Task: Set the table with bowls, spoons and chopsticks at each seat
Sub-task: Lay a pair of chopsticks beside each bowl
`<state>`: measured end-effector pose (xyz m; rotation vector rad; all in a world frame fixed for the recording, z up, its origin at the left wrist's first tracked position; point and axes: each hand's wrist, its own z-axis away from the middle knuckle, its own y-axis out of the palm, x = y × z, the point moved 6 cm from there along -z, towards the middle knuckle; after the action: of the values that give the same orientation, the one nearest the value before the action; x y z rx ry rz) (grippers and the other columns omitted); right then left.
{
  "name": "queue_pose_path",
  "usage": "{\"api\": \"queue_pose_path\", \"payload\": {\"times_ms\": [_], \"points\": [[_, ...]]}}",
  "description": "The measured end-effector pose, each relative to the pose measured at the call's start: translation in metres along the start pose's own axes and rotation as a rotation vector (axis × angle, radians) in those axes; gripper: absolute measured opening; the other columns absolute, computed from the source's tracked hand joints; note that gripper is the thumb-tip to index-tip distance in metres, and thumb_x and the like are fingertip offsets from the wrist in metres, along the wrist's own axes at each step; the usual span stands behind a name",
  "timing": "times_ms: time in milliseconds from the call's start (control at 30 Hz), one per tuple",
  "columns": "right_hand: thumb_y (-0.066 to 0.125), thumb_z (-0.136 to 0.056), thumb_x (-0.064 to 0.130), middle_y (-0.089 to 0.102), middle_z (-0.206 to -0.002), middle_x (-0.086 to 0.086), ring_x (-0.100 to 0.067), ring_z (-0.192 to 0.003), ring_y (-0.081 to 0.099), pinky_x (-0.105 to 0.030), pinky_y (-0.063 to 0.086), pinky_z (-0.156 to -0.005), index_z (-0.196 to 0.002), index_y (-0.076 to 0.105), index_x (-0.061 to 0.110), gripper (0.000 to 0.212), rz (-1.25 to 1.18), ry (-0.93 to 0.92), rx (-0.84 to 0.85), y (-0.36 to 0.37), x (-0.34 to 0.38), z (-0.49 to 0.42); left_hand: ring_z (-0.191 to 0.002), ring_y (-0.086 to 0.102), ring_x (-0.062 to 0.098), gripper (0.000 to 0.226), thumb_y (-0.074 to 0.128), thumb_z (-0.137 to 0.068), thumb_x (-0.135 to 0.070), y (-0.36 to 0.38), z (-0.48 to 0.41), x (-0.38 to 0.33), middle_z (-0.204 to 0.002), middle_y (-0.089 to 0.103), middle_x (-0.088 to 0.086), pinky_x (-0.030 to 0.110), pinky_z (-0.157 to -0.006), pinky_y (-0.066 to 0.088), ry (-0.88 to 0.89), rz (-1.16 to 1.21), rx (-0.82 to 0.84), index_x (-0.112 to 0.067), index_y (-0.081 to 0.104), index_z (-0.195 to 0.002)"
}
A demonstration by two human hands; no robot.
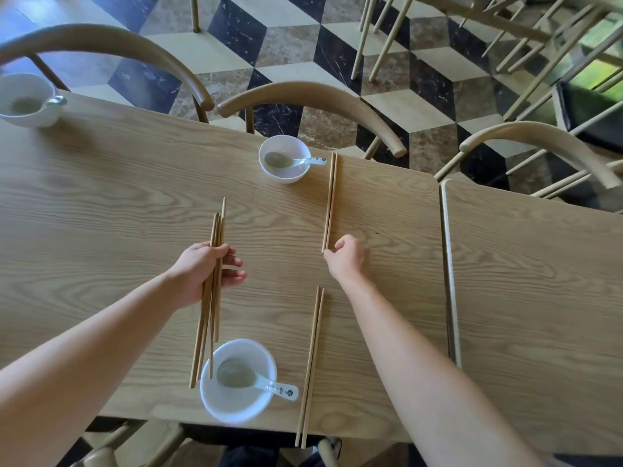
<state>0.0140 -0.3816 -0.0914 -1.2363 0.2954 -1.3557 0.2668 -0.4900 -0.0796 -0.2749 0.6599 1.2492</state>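
My left hand [205,271] grips a bundle of several wooden chopsticks [210,298] above the wooden table [118,197]. My right hand [347,257] pinches the near end of a chopstick pair [331,200] that lies flat beside the far white bowl [284,158], which has a white spoon [296,160] in it. At the near edge stands another white bowl [236,382] with a spoon [263,384], and a second chopstick pair [312,362] lies to its right. A third white bowl [27,99] with a spoon handle showing sits at the far left.
Curved wooden chair backs [313,96] line the far side of the table. A second table [539,298] adjoins on the right across a narrow gap. More chairs [505,35] stand on the patterned tile floor beyond.
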Motion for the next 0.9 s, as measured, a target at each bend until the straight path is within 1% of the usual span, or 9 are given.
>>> {"api": "queue_pose_path", "payload": {"times_ms": [67,133,233,300,333,433,600,733,900], "points": [[0.068,-0.078,0.026,0.071,-0.079,-0.004,-0.025,-0.073,0.068,-0.03,0.054,-0.066,-0.075,0.058,0.021,0.012,-0.058,0.031,-0.009,0.004,-0.018,0.02,-0.048,0.066,0.026,0.021,0.043,-0.104,-0.01,0.003,0.004,0.0,-0.075,0.058,0.017,0.034,-0.048,0.059,0.003,0.003,0.0,-0.003,0.053,-0.088],[0.066,-0.077,0.028,0.07,-0.071,0.0,-0.027,-0.067,0.07,-0.038,0.058,-0.065,-0.069,0.056,0.021,0.015,-0.082,0.05,-0.012,0.007,-0.036,0.045,-0.047,0.066,0.026,0.021,0.043,-0.104,-0.01,0.008,0.008,0.0,-0.074,0.058,0.016,0.034,-0.047,0.059,0.004,0.002,0.01,-0.003,0.053,-0.087],[0.07,-0.079,0.034,0.069,-0.073,0.001,-0.024,-0.074,0.067,-0.032,0.051,-0.065,-0.077,0.058,0.02,0.018,-0.039,0.032,0.029,0.017,-0.055,0.08,-0.047,0.065,0.027,0.021,0.043,-0.105,-0.01,0.015,0.013,0.002,-0.074,0.057,0.017,0.034,-0.048,0.059,0.006,0.0,0.029,-0.003,0.053,-0.087],[0.072,-0.079,0.037,0.069,-0.081,-0.001,-0.023,-0.084,0.064,-0.028,0.04,-0.066,-0.085,0.06,0.017,0.024,0.005,0.012,0.036,0.024,-0.063,0.095,-0.048,0.064,0.027,0.021,0.042,-0.105,-0.01,0.019,0.017,0.004,-0.073,0.057,0.016,0.034,-0.049,0.059,0.013,-0.002,0.036,-0.002,0.053,-0.088],[0.072,-0.079,0.037,0.069,-0.085,-0.003,-0.023,-0.087,0.062,-0.028,0.039,-0.069,-0.089,0.06,0.015,0.027,0.015,0.003,0.035,0.027,-0.066,0.101,-0.048,0.064,0.027,0.021,0.042,-0.105,-0.01,0.02,0.018,0.005,-0.073,0.057,0.016,0.034,-0.049,0.059,0.016,-0.008,0.038,-0.002,0.053,-0.088],[0.072,-0.082,0.032,0.068,-0.091,-0.007,-0.025,-0.092,0.06,-0.03,0.041,-0.078,-0.091,0.058,0.013,0.026,0.038,-0.033,0.043,0.032,-0.067,0.11,-0.05,0.064,0.027,0.021,0.042,-0.105,-0.01,0.02,0.024,0.008,-0.073,0.058,0.016,0.034,-0.049,0.059,0.021,-0.034,0.038,-0.003,0.054,-0.089],[0.067,-0.086,0.028,0.067,-0.094,-0.009,-0.028,-0.094,0.061,-0.032,0.045,-0.08,-0.084,0.048,0.018,0.022,0.1,-0.071,0.043,0.029,-0.061,0.111,-0.048,0.065,0.027,0.022,0.042,-0.105,-0.009,0.011,0.026,0.011,-0.074,0.057,0.017,0.034,-0.049,0.059,0.028,-0.036,0.018,-0.003,0.053,-0.087],[0.064,-0.086,0.023,0.067,-0.098,-0.011,-0.03,-0.096,0.061,-0.033,0.046,-0.08,-0.089,0.057,0.01,0.015,0.115,-0.082,0.043,0.031,-0.058,0.11,-0.048,0.065,0.027,0.022,0.041,-0.105,-0.009,0.004,0.026,0.012,-0.075,0.057,0.017,0.035,-0.049,0.059,0.026,-0.039,0.008,-0.002,0.053,-0.087],[0.063,-0.087,0.021,0.067,-0.101,-0.011,-0.029,-0.097,0.062,-0.033,0.048,-0.081,-0.094,0.059,0.008,0.015,0.133,-0.077,0.048,0.032,-0.058,0.11,-0.05,0.065,0.028,0.02,0.042,-0.105,-0.01,0.001,0.027,0.011,-0.076,0.058,0.016,0.034,-0.048,0.058,0.025,-0.048,0.001,-0.002,0.053,-0.09]]}}
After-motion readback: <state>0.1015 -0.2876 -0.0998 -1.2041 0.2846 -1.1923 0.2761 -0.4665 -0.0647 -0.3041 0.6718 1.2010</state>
